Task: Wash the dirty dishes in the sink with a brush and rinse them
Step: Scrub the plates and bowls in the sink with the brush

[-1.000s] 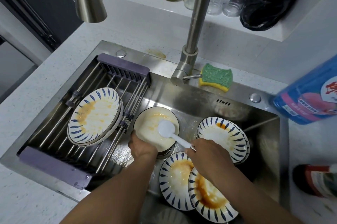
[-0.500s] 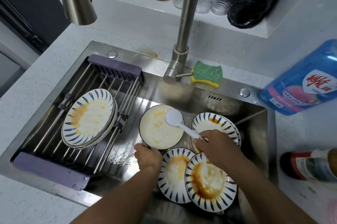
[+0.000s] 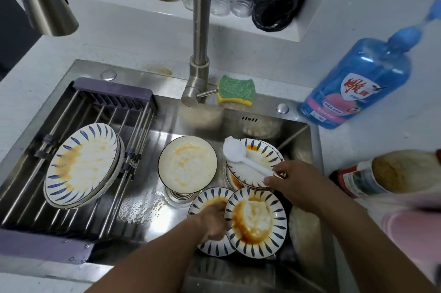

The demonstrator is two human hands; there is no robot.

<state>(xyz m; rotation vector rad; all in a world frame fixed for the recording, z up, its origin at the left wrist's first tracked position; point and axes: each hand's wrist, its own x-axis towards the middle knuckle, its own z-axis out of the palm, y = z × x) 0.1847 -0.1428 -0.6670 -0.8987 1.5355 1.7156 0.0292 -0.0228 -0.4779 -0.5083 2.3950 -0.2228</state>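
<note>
Right hand (image 3: 297,184) fingers pinch the brush (image 3: 248,162); left hand (image 3: 214,221) fingers blur against a plate (image 3: 207,199), grip unclear.

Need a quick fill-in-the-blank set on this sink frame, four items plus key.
The right hand holds the white brush by its ___.
The left hand touches a plate with ___ rim stripes.
The sponge by the faucet has a ___ top.
The pump bottle sits to the ___ of the sink.
Missing words: handle; blue; green; right.
</note>
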